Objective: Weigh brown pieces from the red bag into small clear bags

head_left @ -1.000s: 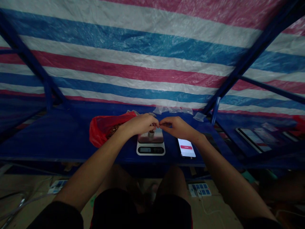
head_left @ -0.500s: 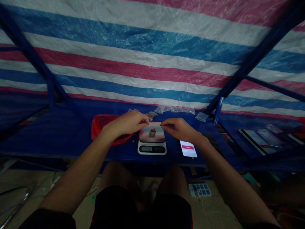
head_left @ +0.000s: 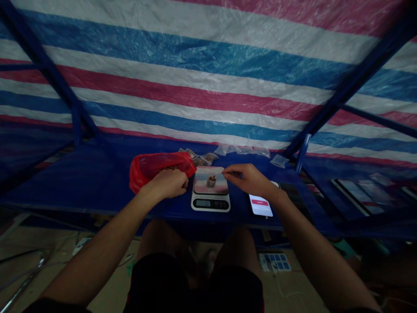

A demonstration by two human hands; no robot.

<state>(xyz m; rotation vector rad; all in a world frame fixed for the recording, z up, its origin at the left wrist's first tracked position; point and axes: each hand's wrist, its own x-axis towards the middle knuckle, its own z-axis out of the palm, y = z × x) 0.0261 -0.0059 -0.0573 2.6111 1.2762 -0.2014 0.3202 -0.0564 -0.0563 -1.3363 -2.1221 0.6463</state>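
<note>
A white kitchen scale (head_left: 210, 204) stands on the blue table, its display lit and seeming to read 22. On its reflective plate sits a small pale cup (head_left: 211, 183) with brown bits inside. My left hand (head_left: 170, 182) is closed, fingers curled down to the table between the scale and a red plastic bag (head_left: 138, 171) holding brown pieces. What those fingers hold, if anything, is hidden. My right hand (head_left: 248, 177) hovers at the scale's right far corner, thumb and forefinger pinched together; anything between them is too small to make out.
Behind the scale lie small clear bags of brown contents (head_left: 207, 158). Other clear bags (head_left: 244, 150) lie along the tarp, one (head_left: 279, 161) by the frame post. A lit phone (head_left: 261, 208) lies under my right forearm, beside a dark flat object (head_left: 295, 198). Blue posts (head_left: 302, 152) flank the table.
My left hand has moved from the scale's left far corner down and left, to the table beside the red bag. My right hand stays nearly where it was, still pinched.
</note>
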